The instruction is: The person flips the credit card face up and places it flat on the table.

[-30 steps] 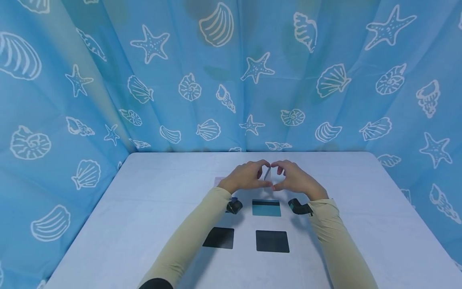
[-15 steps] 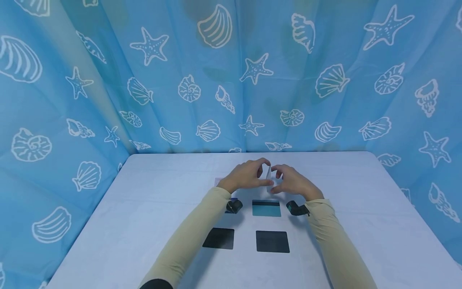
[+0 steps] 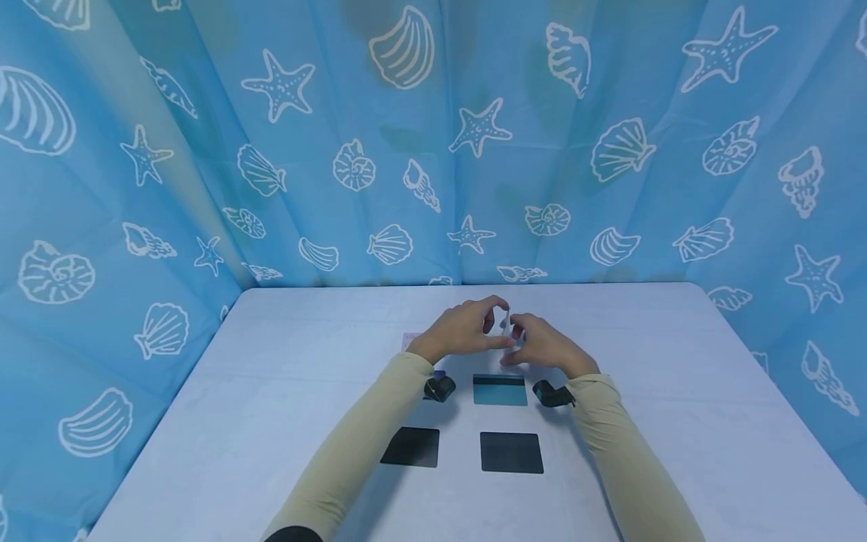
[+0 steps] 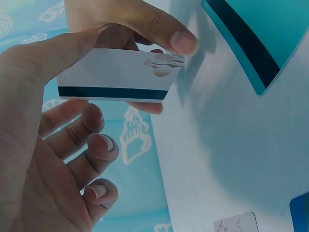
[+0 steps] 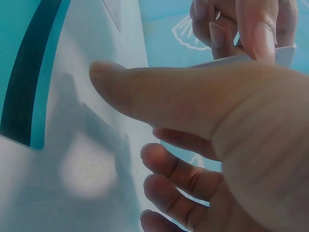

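My left hand pinches a white card with a dark magnetic stripe and a small printed picture in one corner. The card stands nearly edge-on in the head view, raised above the white table. My right hand is just to the right of it, thumb stretched out and the other fingers loosely bent. In the left wrist view the right thumb overlaps the card's corner, with a fingertip showing below its lower edge. The right wrist view has the right thumb hiding much of the card.
On the white table a teal card with a black stripe lies nearest the hands. Two black cards lie closer to the person. A pale card and a blue card are partly hidden. A shell-patterned curtain hangs behind.
My right hand has loosened from beside the card and shifted left and slightly down, its thumb now lower. The left hand keeps its pinch, while the card has turned a little.
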A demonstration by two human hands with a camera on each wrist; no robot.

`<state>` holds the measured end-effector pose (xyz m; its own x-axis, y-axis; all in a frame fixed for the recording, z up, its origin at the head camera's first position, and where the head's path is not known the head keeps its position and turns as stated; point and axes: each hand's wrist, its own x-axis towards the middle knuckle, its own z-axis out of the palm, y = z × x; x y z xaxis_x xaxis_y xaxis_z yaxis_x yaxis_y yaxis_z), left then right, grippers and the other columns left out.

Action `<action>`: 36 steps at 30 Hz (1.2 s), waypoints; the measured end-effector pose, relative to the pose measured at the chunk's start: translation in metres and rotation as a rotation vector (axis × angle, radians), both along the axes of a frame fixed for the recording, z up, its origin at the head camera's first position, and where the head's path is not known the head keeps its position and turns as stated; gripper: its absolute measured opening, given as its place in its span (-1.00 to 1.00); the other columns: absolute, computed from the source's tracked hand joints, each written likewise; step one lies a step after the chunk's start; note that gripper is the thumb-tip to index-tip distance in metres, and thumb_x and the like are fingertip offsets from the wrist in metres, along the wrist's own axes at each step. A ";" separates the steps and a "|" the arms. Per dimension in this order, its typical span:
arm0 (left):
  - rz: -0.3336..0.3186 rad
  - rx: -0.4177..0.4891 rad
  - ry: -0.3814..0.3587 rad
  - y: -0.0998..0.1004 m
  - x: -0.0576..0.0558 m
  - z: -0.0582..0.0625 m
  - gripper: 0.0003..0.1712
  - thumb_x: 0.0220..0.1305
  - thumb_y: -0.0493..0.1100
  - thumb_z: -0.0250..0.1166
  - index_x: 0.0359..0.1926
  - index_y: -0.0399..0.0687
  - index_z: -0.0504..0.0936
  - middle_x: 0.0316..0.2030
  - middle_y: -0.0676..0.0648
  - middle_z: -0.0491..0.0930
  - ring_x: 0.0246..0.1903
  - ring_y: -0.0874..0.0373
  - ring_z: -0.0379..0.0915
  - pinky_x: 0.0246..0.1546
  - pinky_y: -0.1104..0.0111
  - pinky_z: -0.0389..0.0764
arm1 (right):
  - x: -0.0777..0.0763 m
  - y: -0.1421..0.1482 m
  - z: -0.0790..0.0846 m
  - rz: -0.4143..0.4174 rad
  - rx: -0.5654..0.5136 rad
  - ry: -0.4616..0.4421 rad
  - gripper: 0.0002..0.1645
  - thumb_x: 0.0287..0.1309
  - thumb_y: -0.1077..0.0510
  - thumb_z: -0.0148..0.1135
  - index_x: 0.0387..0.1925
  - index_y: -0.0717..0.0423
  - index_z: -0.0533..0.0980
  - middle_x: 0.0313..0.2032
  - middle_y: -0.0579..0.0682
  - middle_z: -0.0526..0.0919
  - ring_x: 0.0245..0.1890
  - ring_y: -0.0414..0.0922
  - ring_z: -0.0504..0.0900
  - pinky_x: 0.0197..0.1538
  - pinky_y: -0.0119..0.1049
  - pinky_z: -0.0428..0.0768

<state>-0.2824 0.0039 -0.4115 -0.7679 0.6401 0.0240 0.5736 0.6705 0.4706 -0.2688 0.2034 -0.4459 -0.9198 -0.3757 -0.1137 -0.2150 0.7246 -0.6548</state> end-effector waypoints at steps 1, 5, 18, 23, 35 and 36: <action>0.001 0.001 -0.002 0.000 0.000 0.000 -0.28 0.34 0.20 0.38 0.40 0.08 0.42 -0.13 -0.12 0.68 -0.33 0.22 0.49 -0.37 0.48 0.52 | 0.000 0.000 0.000 0.006 -0.001 0.004 -0.30 0.05 0.11 0.58 0.15 0.32 0.47 -0.18 0.15 0.59 -0.23 -0.03 0.52 -0.18 -0.21 0.54; 0.012 -0.002 -0.002 -0.002 0.000 -0.001 -0.26 0.34 0.24 0.37 0.41 0.08 0.41 -0.11 -0.10 0.67 -0.31 0.21 0.50 -0.35 0.47 0.53 | 0.001 0.000 0.000 -0.006 0.020 0.010 -0.20 0.07 0.10 0.58 0.26 0.34 0.44 -0.12 0.17 0.60 -0.18 -0.01 0.53 -0.09 -0.13 0.58; 0.038 0.076 -0.006 -0.014 -0.006 0.002 -0.21 0.28 0.21 0.44 0.42 0.08 0.39 -0.22 0.03 0.58 -0.36 0.15 0.47 -0.38 0.39 0.50 | 0.000 0.008 0.003 -0.047 0.037 0.027 -0.17 0.10 0.09 0.56 0.33 0.29 0.43 -0.03 0.22 0.58 -0.09 0.06 0.52 -0.04 -0.09 0.61; 0.053 0.075 -0.004 -0.018 -0.007 0.003 -0.22 0.27 0.21 0.45 0.41 0.11 0.39 -0.23 0.04 0.57 -0.37 0.16 0.46 -0.39 0.40 0.50 | 0.001 0.012 0.006 -0.070 0.038 0.033 -0.20 0.10 0.10 0.56 0.32 0.25 0.44 -0.02 0.23 0.57 -0.08 0.07 0.52 -0.04 -0.10 0.64; 0.075 0.035 -0.012 -0.025 -0.009 0.003 -0.25 0.30 0.25 0.40 0.41 0.16 0.40 -0.22 0.05 0.56 -0.38 0.16 0.45 -0.41 0.38 0.48 | 0.001 0.019 0.010 -0.112 0.038 0.015 -0.21 0.10 0.08 0.56 0.32 0.20 0.44 0.00 0.21 0.53 -0.04 0.08 0.48 -0.10 -0.20 0.56; 0.076 0.031 -0.013 -0.026 -0.009 0.004 -0.25 0.30 0.25 0.40 0.40 0.16 0.40 -0.22 0.05 0.56 -0.39 0.16 0.44 -0.41 0.38 0.48 | 0.001 0.020 0.010 -0.113 0.037 0.016 -0.21 0.10 0.09 0.56 0.32 0.20 0.44 0.00 0.20 0.53 -0.05 0.08 0.48 -0.11 -0.21 0.56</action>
